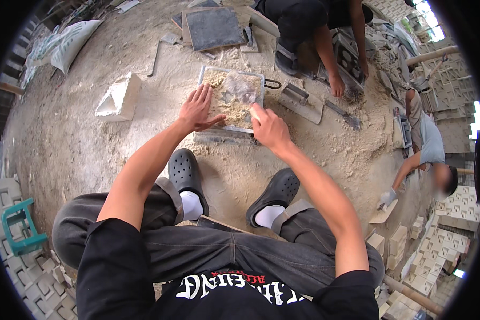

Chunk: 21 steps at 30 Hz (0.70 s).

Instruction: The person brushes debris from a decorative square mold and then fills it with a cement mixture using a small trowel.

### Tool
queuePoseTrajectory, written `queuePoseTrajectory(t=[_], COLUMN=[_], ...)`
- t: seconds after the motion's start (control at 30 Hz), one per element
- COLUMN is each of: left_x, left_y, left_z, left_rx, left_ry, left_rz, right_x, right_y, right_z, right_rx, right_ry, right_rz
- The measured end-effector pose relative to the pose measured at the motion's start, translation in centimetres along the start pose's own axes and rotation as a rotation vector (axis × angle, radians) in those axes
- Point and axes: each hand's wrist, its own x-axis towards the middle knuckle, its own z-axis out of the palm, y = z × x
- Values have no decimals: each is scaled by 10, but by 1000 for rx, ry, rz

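Note:
In front of me a rectangular metal mould (201,76) holds a crumbly yellowish sandy mix (218,80). My left hand (198,109) lies at its near left side, fingers stretched out and touching the mix and the edge. My right hand (270,127) is closed round the handle of what looks like a trowel, at the mould's right side. Its pale blade (240,88) is smeared by motion over the mix. A dark looped handle (272,84) sticks out from the mould's right side. Beside it, on the sandy ground, rests a flat plastering float (302,104).
A white hollow block (117,98) stands at left; dark square boards (213,29) lie beyond the mould. Far right of it, a co-worker's hands (336,84) are at another mould (349,58). A small trowel (344,116) lies nearby. Another person (431,141) bends at right, near stacked blocks (453,208).

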Motion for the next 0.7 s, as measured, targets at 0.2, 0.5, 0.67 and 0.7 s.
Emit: queuePoseTrajectory(t=[0.2,0.5,0.67,0.7], left_x=[1,2,14,16], left_y=[-8,-10,0,-3], left_z=[0,8,-5,-4], left_rx=[-44,-88,-111,-128], left_ry=[36,101,43,37], left_rz=[67,-35,16,24], right_x=[7,7,31,35], right_y=[4,-6,-15,-22], right_z=[-2,0,2,3], right_rx=[1,45,102,101], right_ry=[34,-12,58,17], right_rz=[38,46,72,74])
